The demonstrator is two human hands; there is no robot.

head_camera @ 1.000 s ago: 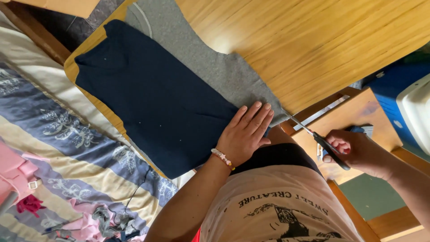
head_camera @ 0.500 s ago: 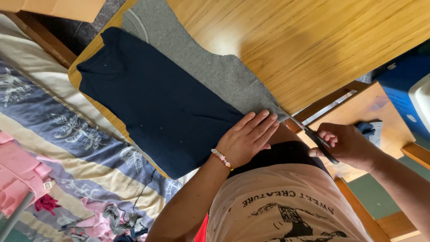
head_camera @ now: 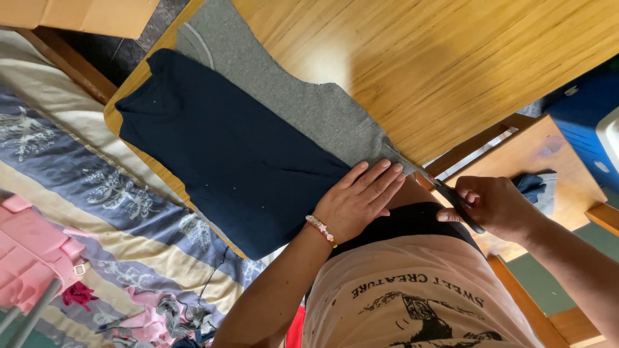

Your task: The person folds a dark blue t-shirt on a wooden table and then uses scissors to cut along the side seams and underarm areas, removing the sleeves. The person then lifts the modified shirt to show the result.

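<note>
The left hand (head_camera: 360, 205) is laid flat, palm down, with its fingers (head_camera: 380, 180) spread and straight, on the near end of the navy fabric (head_camera: 232, 164) at the centre of the frame; nothing is gripped by it. A beaded bracelet (head_camera: 321, 229) is worn at its wrist, and the forearm is stretched up from the lower middle of the frame.

The right hand (head_camera: 493, 206) is held at the right of centre, its fingers curled tightly around the dark handles of a pair of scissors (head_camera: 454, 200), whose blades are pointed up-left toward the corner of the grey fabric (head_camera: 303, 103). Whether the blades touch the cloth cannot be told.

Two pieces of fabric are seen on the wooden worktop (head_camera: 419, 64): the navy one lies on top, and the grey one shows beside it along its upper edge. One pair of scissors is counted. A striped floral bedcover (head_camera: 97, 206) fills the lower left, and a small blue cloth (head_camera: 532, 187) lies on a wooden stool (head_camera: 561, 174) at the right.
</note>
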